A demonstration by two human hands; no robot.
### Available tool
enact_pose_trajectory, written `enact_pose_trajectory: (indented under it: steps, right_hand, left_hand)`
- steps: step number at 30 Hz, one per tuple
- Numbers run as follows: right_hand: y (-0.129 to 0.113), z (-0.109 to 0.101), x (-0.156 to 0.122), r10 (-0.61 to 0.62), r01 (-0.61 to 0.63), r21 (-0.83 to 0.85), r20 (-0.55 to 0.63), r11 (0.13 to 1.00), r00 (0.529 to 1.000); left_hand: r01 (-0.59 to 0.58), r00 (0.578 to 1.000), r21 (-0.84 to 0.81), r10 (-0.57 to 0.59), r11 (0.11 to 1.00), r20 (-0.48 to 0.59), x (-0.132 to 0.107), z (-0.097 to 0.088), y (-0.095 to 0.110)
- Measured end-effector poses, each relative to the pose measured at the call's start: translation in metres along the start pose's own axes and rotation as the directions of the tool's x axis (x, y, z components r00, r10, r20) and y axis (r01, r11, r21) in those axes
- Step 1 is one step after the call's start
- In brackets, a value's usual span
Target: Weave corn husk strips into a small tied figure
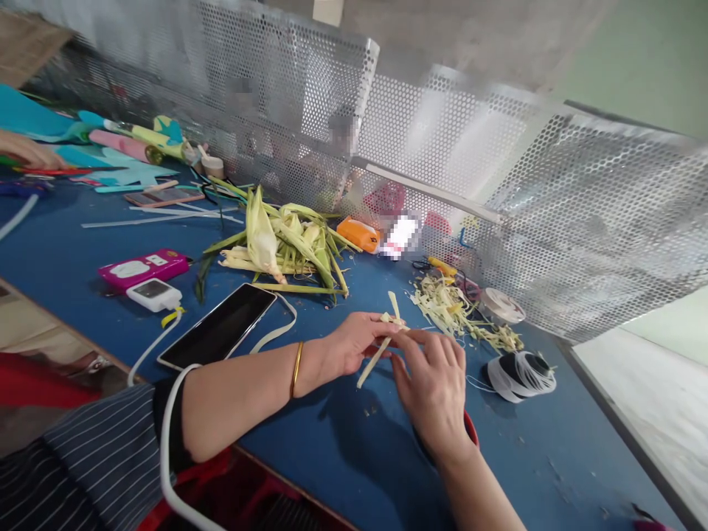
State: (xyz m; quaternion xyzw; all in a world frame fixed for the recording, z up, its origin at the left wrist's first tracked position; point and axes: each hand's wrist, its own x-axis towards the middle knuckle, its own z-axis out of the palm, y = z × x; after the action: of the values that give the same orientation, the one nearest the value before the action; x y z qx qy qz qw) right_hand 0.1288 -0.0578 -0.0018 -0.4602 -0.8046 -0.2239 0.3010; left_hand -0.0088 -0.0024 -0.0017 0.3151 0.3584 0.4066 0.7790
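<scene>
Both my hands meet over the blue table, working on a narrow pale corn husk strip (372,366). My left hand (357,341) is closed on the strip, which crosses another short piece near its fingertips. Against the same strip my right hand (434,380) presses with bent fingers, and its fingertips are partly hidden. A thin thread seems to run from near my right hand toward a spool of white thread (520,377) on a black core. Beyond my hands lies a heap of green and pale corn husks (293,243). Shredded husk scraps (442,306) lie to the right of it.
A black-screened phone (218,324), a magenta power bank (144,270) and a white cable are at left. A perforated metal screen (442,133) stands behind the table (343,450). Further off are an orange packet (358,234), a tape roll (502,305) and another person's hand (30,151).
</scene>
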Motion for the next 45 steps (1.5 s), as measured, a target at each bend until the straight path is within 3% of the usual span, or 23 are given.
enact_pose_trajectory:
  steps: [3,5,7,9,10,12,14,15,21,28,30,33,36,38,41,43,45]
  right_hand:
    - [-0.002,0.002,-0.001,-0.18,0.176,0.075,0.058,0.982,0.982]
    - [-0.004,0.002,-0.002,-0.194,0.187,0.128,0.046,0.974,0.98]
    - [-0.003,0.002,-0.002,-0.058,0.058,0.201,-0.007,0.978,0.998]
    - [0.001,0.002,-0.002,0.209,-0.185,0.324,-0.041,0.928,0.977]
    - [0.004,0.002,-0.002,0.359,-0.322,0.399,-0.019,0.858,0.933]
    - [0.011,0.005,-0.002,0.591,-0.554,0.525,0.115,0.646,0.799]
    - [0.017,0.009,-0.003,0.671,-0.679,0.573,0.277,0.459,0.688]
    - [0.019,0.011,-0.003,0.676,-0.708,0.57,0.326,0.418,0.661]
    - [0.019,0.015,-0.002,0.663,-0.784,0.477,0.441,0.398,0.605]
    - [0.018,0.016,-0.003,0.662,-0.749,0.42,0.361,0.513,0.656]
    - [0.016,0.017,-0.002,0.68,-0.762,0.433,0.364,0.481,0.636]
    - [0.013,0.017,0.0,0.702,-0.804,0.526,0.461,0.276,0.543]
    - [0.009,0.014,0.004,0.688,-0.771,0.636,0.549,0.024,0.474]
    - [0.007,0.009,0.006,0.66,-0.714,0.695,0.576,-0.085,0.482]
    - [0.006,0.001,0.01,0.516,-0.671,0.722,0.644,-0.167,0.565]
    - [0.007,-0.003,0.011,0.413,-0.678,0.72,0.669,-0.15,0.618]
    - [0.009,-0.004,0.01,0.356,-0.675,0.736,0.645,-0.052,0.676]
  left_hand:
    - [-0.019,0.999,-0.02,0.02,1.0,0.033,0.001,-0.001,-0.002]
    - [-0.031,0.999,0.002,0.031,1.0,0.039,0.0,0.0,-0.003]
    - [-0.047,0.999,0.071,0.045,0.996,0.028,-0.002,0.001,-0.002]
    - [-0.047,0.999,0.166,0.045,0.985,0.014,-0.004,0.002,-0.001]
    - [-0.042,0.999,0.208,0.039,0.977,0.018,-0.005,0.002,0.0]
    - [-0.036,0.998,0.267,0.023,0.963,0.052,-0.006,0.002,0.001]
    - [-0.048,0.995,0.304,0.018,0.951,0.103,-0.005,0.001,0.001]
    - [-0.057,0.992,0.318,0.018,0.946,0.125,-0.005,0.001,0.001]
    - [-0.042,0.991,0.329,-0.004,0.943,0.136,-0.003,0.0,0.001]
    - [-0.049,0.993,0.387,0.004,0.921,0.118,-0.008,0.003,0.001]
    - [-0.033,0.997,0.371,0.007,0.928,0.073,-0.009,0.004,0.0]
    - [-0.028,0.999,0.344,0.018,0.938,0.032,-0.008,0.004,-0.001]
    - [-0.098,0.991,0.361,0.124,0.927,-0.047,-0.003,0.002,0.002]
    - [-0.138,0.979,0.367,0.184,0.92,-0.091,0.0,0.0,0.004]
    - [-0.174,0.97,0.352,0.222,0.92,-0.102,0.003,-0.002,0.006]
    - [-0.183,0.968,0.35,0.23,0.919,-0.097,0.003,-0.003,0.006]
    - [-0.178,0.971,0.354,0.222,0.918,-0.088,0.003,-0.003,0.005]
